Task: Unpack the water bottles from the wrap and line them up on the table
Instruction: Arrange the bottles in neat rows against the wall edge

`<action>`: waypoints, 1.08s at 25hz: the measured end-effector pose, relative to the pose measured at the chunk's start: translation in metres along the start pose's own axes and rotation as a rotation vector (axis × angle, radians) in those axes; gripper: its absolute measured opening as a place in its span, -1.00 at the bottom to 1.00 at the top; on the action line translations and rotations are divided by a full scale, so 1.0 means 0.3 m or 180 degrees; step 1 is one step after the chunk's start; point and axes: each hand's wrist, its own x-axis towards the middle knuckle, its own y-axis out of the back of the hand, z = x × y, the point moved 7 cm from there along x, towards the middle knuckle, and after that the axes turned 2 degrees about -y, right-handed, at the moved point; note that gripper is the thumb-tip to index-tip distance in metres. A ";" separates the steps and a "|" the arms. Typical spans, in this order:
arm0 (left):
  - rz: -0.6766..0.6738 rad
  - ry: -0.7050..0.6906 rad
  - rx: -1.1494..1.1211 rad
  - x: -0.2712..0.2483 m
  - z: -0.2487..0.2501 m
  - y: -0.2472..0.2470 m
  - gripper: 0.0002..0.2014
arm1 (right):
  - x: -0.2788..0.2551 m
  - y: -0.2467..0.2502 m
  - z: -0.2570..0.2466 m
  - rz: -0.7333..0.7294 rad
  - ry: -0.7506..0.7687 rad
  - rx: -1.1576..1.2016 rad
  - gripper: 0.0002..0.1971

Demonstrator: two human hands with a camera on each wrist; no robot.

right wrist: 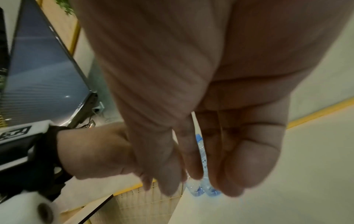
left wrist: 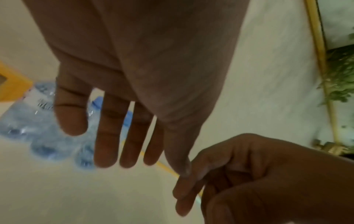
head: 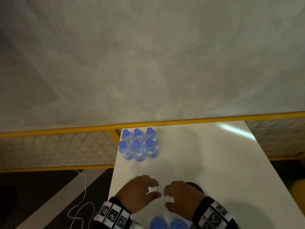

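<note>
Here, six water bottles (head: 138,146) are standing at the far left corner of the white table (head: 214,162), in two rows of three, touching each other. They are probably sitting there to keep the near side free for unpacking. More blue caps (head: 166,223) are showing at the near edge, just under the hands. I cannot tell if wrap is around them.

The left hand (head: 138,194) and the right hand (head: 180,197) are hovering side by side over the table, palms down and almost touching. Both are holding nothing. The left hand's fingers (left wrist: 107,136) are nearly straight. The right hand's fingers (right wrist: 245,159) are hanging loosely curled. They are probably getting ready to reach for the near bottles.
</note>
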 end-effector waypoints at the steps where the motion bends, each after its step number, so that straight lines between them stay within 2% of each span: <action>1: -0.0237 0.0058 0.0027 -0.056 0.033 -0.051 -0.43 | -0.065 -0.016 -0.014 -0.0136 -0.0041 -0.0046 -0.59; 4: -0.0614 0.0091 0.0178 -0.164 0.098 -0.140 -0.37 | -0.193 -0.066 -0.046 -0.0345 -0.0140 -0.0221 -0.57; 7: -0.0700 0.0158 0.0318 -0.214 0.109 -0.188 -0.35 | -0.223 -0.136 -0.054 -0.0263 -0.0100 -0.0680 -0.60; 9: -0.0737 0.0163 0.0415 -0.225 0.110 -0.216 -0.44 | -0.211 -0.189 -0.032 -0.0123 -0.0180 -0.0854 -0.69; 12: -0.0730 0.0169 0.0571 -0.201 0.115 -0.232 -0.68 | -0.176 -0.256 0.007 -0.0106 -0.0276 -0.1048 -0.76; 15: -0.0736 0.0277 0.0651 -0.164 0.115 -0.195 -0.68 | -0.155 -0.277 0.015 -0.0107 -0.0218 -0.1047 -0.80; 19: -0.0180 0.0061 0.0445 -0.058 0.118 0.015 -0.49 | -0.146 -0.227 0.006 0.0097 -0.0397 -0.0457 -0.73; 20: -0.0005 0.0003 0.0402 -0.012 0.119 0.082 -0.56 | -0.142 -0.209 -0.001 0.0123 -0.0396 -0.0386 -0.73; 22: 0.0262 -0.0031 0.0342 0.108 0.129 0.205 -0.87 | -0.113 -0.160 -0.014 0.0177 -0.0328 -0.0309 -0.74; 23: 0.0435 -0.0116 0.0390 0.180 0.137 0.260 -0.92 | -0.089 -0.128 -0.018 0.0211 -0.0268 -0.0264 -0.74; 25: 0.0676 -0.0191 0.0478 0.326 0.143 0.332 -0.94 | -0.031 -0.052 -0.014 0.0306 -0.0244 -0.0130 -0.74; 27: 0.0849 -0.0117 0.0530 0.452 0.130 0.358 -0.88 | 0.038 0.032 0.007 0.0420 -0.0367 -0.0022 -0.70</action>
